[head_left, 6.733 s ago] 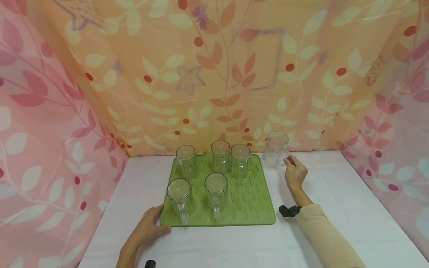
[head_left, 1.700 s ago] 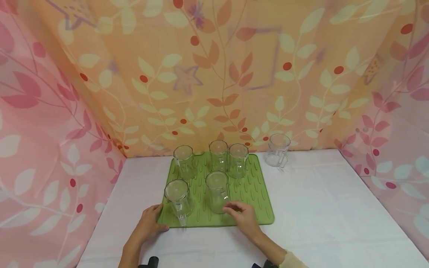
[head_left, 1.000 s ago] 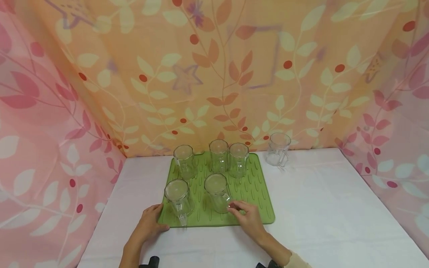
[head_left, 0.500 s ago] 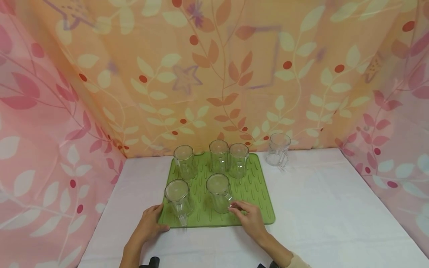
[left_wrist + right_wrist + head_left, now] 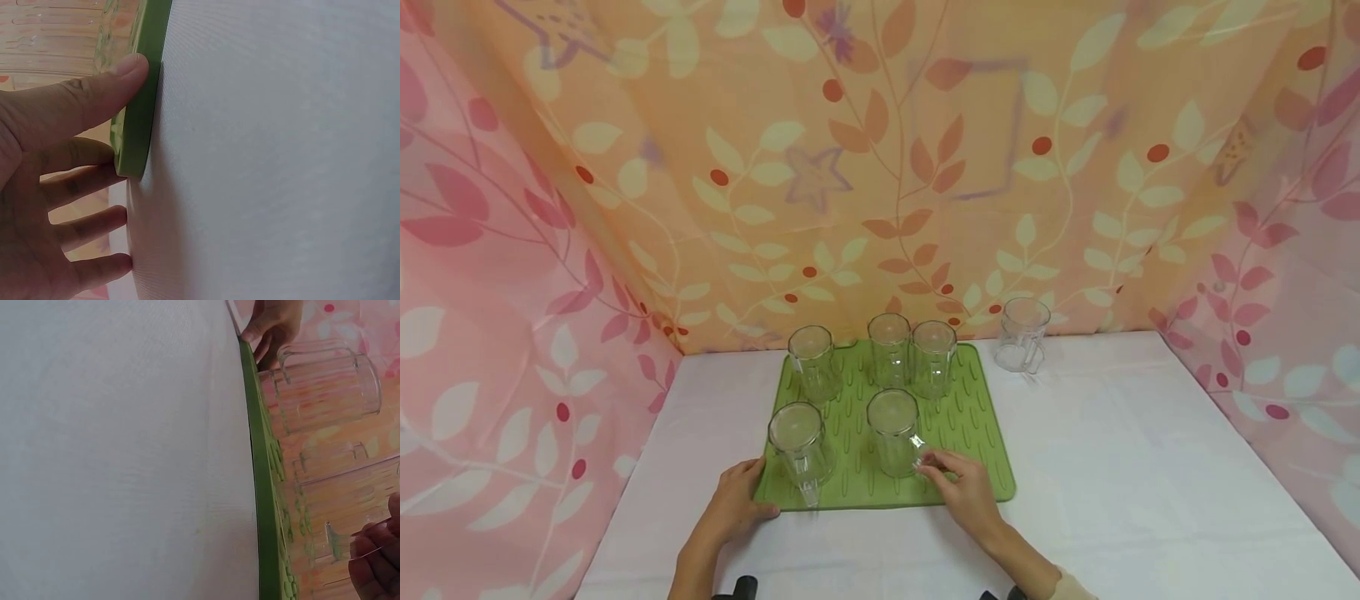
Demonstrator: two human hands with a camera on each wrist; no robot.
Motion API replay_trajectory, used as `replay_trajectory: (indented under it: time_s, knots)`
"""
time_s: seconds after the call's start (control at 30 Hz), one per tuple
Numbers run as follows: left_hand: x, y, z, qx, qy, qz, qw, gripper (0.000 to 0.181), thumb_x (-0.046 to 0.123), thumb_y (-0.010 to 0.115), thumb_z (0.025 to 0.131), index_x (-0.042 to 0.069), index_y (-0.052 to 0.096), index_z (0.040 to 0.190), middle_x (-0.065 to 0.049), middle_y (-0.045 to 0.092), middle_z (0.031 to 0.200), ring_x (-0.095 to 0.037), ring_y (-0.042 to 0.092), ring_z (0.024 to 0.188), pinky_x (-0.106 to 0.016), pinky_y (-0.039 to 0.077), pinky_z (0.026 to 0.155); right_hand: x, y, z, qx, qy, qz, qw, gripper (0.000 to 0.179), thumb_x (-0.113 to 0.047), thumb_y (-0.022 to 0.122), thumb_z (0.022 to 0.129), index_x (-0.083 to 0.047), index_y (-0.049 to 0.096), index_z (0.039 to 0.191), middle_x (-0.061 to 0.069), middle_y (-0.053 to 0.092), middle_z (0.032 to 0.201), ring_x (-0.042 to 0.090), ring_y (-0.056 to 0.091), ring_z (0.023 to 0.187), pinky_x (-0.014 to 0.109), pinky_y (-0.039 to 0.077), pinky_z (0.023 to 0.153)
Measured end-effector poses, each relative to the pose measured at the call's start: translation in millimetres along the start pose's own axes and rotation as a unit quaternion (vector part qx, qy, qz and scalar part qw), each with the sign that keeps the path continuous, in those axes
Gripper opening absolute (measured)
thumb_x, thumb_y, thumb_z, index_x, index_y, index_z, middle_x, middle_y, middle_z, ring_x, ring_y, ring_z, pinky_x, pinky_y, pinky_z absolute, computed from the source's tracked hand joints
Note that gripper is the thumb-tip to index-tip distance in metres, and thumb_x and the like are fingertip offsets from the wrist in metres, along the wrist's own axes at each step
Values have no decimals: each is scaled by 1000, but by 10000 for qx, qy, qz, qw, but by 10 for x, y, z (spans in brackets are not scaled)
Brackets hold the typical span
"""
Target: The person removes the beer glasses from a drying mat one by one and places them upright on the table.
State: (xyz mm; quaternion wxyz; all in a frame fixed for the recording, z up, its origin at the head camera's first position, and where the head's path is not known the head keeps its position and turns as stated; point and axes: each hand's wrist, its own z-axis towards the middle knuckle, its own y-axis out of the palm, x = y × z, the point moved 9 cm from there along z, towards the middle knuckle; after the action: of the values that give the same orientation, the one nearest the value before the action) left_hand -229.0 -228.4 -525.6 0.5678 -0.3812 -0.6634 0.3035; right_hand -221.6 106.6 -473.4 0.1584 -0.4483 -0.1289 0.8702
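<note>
My right hand (image 5: 964,493) pinches the handle of a clear glass mug (image 5: 891,442) between thumb and fingers. This mug stands near the front middle of a ribbed green mat (image 5: 972,433), its handle turned to the front right. In the right wrist view the pinched handle (image 5: 337,542) shows at the lower right. My left hand (image 5: 730,502) rests against the mat's front left corner. In the left wrist view, the thumb (image 5: 128,67) presses the front edge while straight fingers reach along the side. Beside that hand stands another glass mug (image 5: 800,437), handle forward.
Along the mat's back edge stand three more mugs: one at the left (image 5: 815,367) and a close pair (image 5: 889,354). A separate glass mug (image 5: 1021,337) stands on the white tablecloth (image 5: 1105,433), right of the mat. Patterned curtains (image 5: 820,100) enclose the table's back and sides.
My right hand has come from the separate mug at the back right to the front middle mug. That mug's handle has swung rightward, and it has shifted slightly right. My left hand stays put.
</note>
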Motion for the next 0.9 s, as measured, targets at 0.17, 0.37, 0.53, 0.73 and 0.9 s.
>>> replay_trajectory:
  time_s: [0.17, 0.37, 0.53, 0.73, 0.9]
  knots:
    - [-8, -3, -2, 15, -20, -40, 10000, 90, 18, 85, 70, -10, 40, 142, -30, 45, 142, -51, 34, 133, -66, 32, 109, -1, -52, -15, 165, -148, -87, 9997, 14, 3, 77, 76, 3, 74, 90, 10, 75, 83, 16, 72, 70, 14, 56, 65]
    - [-17, 7, -2, 37, -4, -76, 10000, 90, 18, 85, 69, -10, 40, 142, -30, 45, 142, -51, 35, 133, -66, 32, 109, 9, -146, 0, 423, -319, -435, 9976, 17, 4, 77, 76, 7, 74, 92, 14, 76, 84, 20, 74, 72, 10, 55, 66]
    - [-20, 6, -1, 21, -42, -74, 10000, 91, 19, 86, 70, -9, 40, 143, -30, 44, 143, -51, 34, 134, -66, 32, 109, 29, -204, 22, 539, -436, -533, 9962, 18, 3, 76, 77, 10, 73, 93, 15, 75, 83, 23, 74, 73, 10, 55, 66]
    - [-25, 9, -2, 28, -17, -101, 9999, 90, 19, 86, 70, -10, 40, 142, -30, 45, 142, -51, 34, 133, -66, 32, 109, 34, -239, 42, 599, -479, -476, 9959, 20, 10, 76, 73, 12, 72, 93, 17, 75, 83, 25, 74, 74, 12, 56, 66]
    - [-28, 10, -8, 33, -5, -96, 9999, 90, 19, 85, 70, -10, 40, 142, -29, 45, 142, -50, 34, 134, -66, 32, 109, 10, -261, 56, 677, -566, -390, 9953, 23, 14, 76, 70, 13, 72, 93, 18, 75, 84, 29, 74, 74, 14, 57, 66]
